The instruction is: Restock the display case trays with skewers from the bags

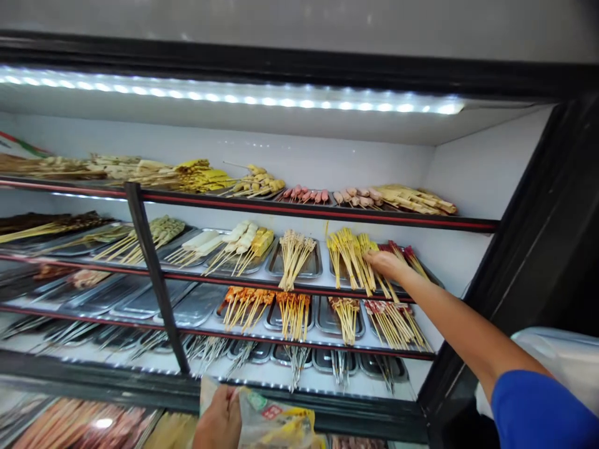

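Wooden skewers (369,274) under right hand (386,265)

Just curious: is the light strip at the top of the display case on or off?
On. The light strip glows as a row of bright white dots, lighting the shelves of skewers below.

Lit shelves (309,212) carry steel trays (199,304) of skewers (294,252).

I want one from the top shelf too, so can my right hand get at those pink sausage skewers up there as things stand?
Probably yes. The right hand rests on the yellow skewers one shelf below, the case front is open there, and nothing blocks the way up to the pink sausage skewers.
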`<state>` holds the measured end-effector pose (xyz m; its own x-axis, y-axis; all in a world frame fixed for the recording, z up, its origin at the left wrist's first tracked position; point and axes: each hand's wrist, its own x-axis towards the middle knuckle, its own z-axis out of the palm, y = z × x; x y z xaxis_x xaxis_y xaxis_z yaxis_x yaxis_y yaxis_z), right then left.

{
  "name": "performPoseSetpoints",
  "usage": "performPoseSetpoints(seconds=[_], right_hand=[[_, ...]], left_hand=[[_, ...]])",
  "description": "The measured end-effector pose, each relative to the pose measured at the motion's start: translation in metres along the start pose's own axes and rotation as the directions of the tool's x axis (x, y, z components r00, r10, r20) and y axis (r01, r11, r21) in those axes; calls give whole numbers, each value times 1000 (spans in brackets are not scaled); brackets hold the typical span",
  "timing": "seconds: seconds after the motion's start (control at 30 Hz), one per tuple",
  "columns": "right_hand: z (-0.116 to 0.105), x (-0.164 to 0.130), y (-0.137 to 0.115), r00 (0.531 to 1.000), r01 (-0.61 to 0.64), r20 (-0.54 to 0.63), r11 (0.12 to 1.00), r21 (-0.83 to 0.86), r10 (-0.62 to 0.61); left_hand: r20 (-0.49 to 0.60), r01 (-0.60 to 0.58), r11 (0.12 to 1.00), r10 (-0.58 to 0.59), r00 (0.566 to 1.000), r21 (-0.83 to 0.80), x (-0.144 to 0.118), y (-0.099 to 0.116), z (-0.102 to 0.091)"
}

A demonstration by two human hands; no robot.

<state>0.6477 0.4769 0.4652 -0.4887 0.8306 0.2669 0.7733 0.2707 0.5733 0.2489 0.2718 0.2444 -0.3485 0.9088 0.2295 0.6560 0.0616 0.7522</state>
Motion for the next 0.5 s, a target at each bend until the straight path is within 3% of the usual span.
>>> performPoseSetpoints(seconds=[0.07,0.13,0.17,0.23,0.3,0.37,0.43,0.5], right_hand=[[-14,-6,-1,996,-88,-11,995,40,89],[-33,-17,-13,976,-183,-98,974,131,196],[-44,-25,-26,958,-192,-173,959,211,230],[-66,-44,-64,922,-80,-316,908,411,224],[-82,-65,-115,930,161,-359,785,598,83],[-90,-86,-170,939,343,-296,568,748,-177],[-86,-103,-223,868,380,-205,341,860,-451],[-70,-115,-271,768,323,-134,199,925,-626]], left_hand=[[-16,-5,1000,5,1000,11,-2,3,-3],[-28,-4,1000,5,1000,14,-5,7,-7],[-45,-7,1000,8,999,27,-7,10,-9],[-95,-35,996,42,995,80,-13,17,-15],[-142,-97,985,117,983,141,-20,22,-19],[-158,-158,975,182,971,154,-27,22,-19],[-188,-203,966,231,955,159,-35,18,-15],[-233,-262,948,300,925,181,-44,10,-9]])
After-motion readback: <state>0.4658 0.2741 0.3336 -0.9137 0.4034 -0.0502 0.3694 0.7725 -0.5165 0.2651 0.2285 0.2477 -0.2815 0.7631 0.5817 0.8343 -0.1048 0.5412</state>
